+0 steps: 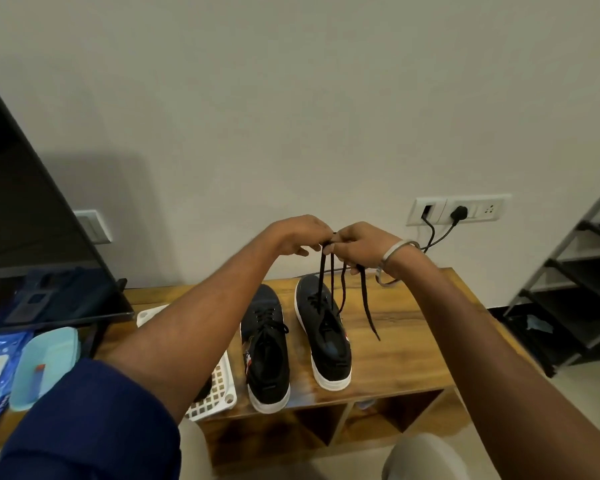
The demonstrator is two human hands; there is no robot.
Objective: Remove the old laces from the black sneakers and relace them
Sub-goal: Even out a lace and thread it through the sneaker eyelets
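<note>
Black lace [326, 271] pulled up from right sneaker [323, 330].
Pinched high between left hand [297, 237] and right hand [361, 245], knuckles touching, forearms converging over desk [395, 327].

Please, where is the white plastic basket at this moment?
In the head view, the white plastic basket sits on the wooden table, left of the two black sneakers, partly hidden under the person's left forearm.

Left arm: dark blue sleeve [94, 420] pushed up above the elbow, lower left of frame. Right wrist: thin silver bangle [394, 252], centre right. Light beige trousers [426, 459] along the bottom edge.
</note>
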